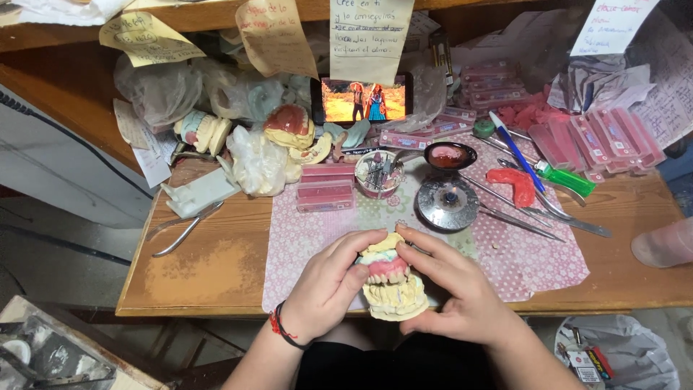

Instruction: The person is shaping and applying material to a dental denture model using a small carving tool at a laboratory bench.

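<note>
The pair of cream plaster dental casts with a pink wax gum and a row of white teeth between them (390, 278) sits at the front edge of the wooden desk (216, 267), just past the near end of a pink dotted cloth mat (307, 238). Both hands close on it from opposite sides. The left hand (325, 285), with a red and black cord bracelet at the wrist, presses its grip against the left flank, thumb up by the upper cast. The right hand (462, 289) wraps the right flank, fingers laid over the top. Both grips are clamped on the casts, so neither hand is nearer than the other. The stack's long axis runs upright, upper cast over lower, with the teeth facing the person.

Behind the hands on the mat lie a round metal burner dish (447, 200), a small dark bowl of red wax (449, 154), a cup of burs and small tools (378, 172) and a stack of pink wax tooth cards (324, 188). Steel hand instruments (538, 217) fan out toward the right edge, beside a green lighter (565, 178). A pair of steel pliers (184, 231) rests near the left edge. At the back stand more plaster models, plastic bags, a lit phone (363, 100) and hanging paper notes. The room around is a cramped workshop corner.
</note>
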